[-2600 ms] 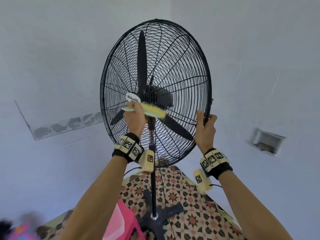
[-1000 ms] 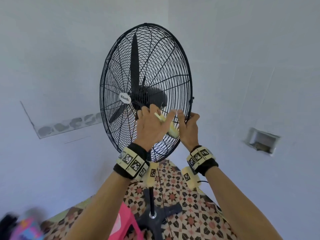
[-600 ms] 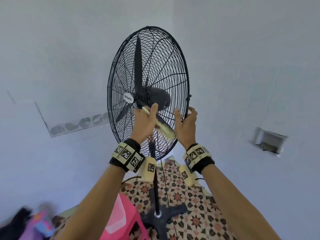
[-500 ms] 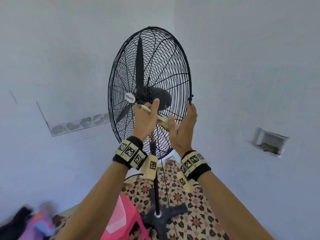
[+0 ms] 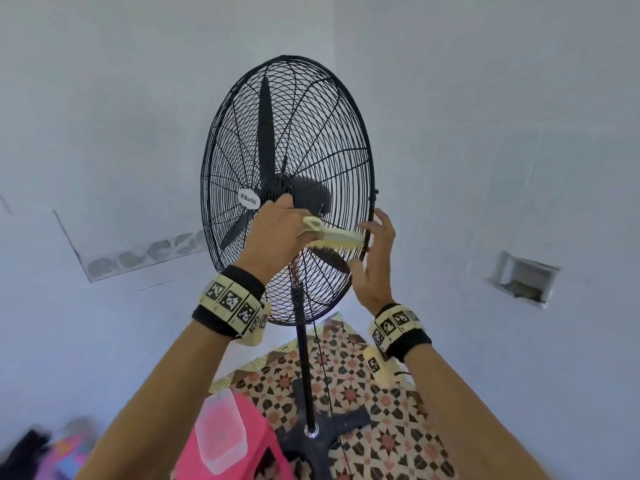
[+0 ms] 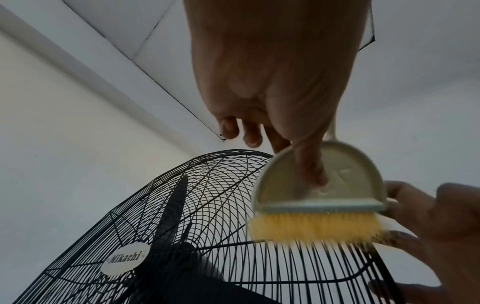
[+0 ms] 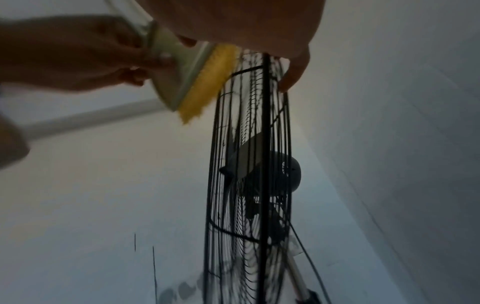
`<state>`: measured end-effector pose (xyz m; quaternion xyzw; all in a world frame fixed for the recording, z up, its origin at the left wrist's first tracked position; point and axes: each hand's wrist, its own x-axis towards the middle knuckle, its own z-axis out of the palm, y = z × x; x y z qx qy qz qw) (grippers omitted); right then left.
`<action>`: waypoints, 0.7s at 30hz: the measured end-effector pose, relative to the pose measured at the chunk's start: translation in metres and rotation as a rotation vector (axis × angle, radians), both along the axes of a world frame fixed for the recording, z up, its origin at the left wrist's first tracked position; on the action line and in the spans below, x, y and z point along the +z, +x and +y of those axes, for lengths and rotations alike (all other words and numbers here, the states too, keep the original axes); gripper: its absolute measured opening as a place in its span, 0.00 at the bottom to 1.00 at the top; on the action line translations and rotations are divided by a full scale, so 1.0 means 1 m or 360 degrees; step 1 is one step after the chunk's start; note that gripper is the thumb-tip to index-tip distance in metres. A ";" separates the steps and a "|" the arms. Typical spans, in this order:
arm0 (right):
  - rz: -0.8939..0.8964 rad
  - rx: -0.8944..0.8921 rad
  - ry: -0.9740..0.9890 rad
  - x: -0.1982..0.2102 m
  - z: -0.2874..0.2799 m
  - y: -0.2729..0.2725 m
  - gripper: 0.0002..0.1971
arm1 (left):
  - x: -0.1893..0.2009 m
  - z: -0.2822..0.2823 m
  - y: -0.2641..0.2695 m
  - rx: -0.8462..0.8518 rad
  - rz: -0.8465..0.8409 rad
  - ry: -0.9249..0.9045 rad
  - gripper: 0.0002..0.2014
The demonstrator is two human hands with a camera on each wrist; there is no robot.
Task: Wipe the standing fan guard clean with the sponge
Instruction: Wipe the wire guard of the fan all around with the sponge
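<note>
The black wire fan guard [image 5: 311, 133] stands on its pole, turned partly edge-on to me. There is no sponge in view; my left hand [image 5: 301, 225] grips a pale hand brush [image 5: 332, 235] with yellow bristles [image 6: 314, 226]. The bristles lie against the front wires near the guard's right rim, below the hub badge [image 5: 249, 200]. My right hand [image 5: 367, 244] holds that rim, fingers behind it and thumb in front, right beside the brush tip. In the right wrist view the guard [image 7: 265, 144] is seen edge-on, with the brush [image 7: 205, 82] against its front.
The fan pole [image 5: 304, 358] drops to a black base [image 5: 311, 441] on patterned floor tiles. A pink stool [image 5: 259, 455] with a clear container [image 5: 221, 431] on it stands at the lower left. Walls are close behind and to the right, with a recess [image 5: 523, 278].
The brush has slid right across the lower front wires to the rim. My right hand has shifted along the rim, and the fan now stands more edge-on.
</note>
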<state>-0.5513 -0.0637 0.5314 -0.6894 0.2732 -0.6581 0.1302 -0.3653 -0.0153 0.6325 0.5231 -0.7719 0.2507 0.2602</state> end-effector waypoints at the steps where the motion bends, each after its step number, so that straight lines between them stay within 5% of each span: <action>1: -0.0152 0.0038 0.0120 0.001 -0.005 -0.003 0.32 | 0.001 0.000 0.000 -0.0083 -0.0009 -0.0042 0.13; 4: -0.0373 0.0141 0.0647 0.009 -0.020 -0.009 0.31 | -0.003 0.004 -0.009 -0.0519 0.0000 0.0093 0.15; 7: -0.0279 0.0248 0.0966 0.002 -0.037 -0.010 0.36 | -0.004 0.004 -0.004 -0.0522 0.0071 0.0186 0.19; 11: -0.0179 0.0179 0.0863 -0.007 -0.043 -0.011 0.33 | 0.006 -0.007 0.038 -0.0215 0.0075 0.0103 0.16; 16: -0.0184 0.0141 0.0765 -0.003 -0.042 -0.004 0.32 | -0.008 -0.004 0.020 -0.0518 -0.0151 0.0114 0.15; 21: -0.0226 0.0206 0.0729 -0.004 -0.045 -0.008 0.30 | 0.000 -0.015 0.042 -0.0272 0.0009 -0.0070 0.10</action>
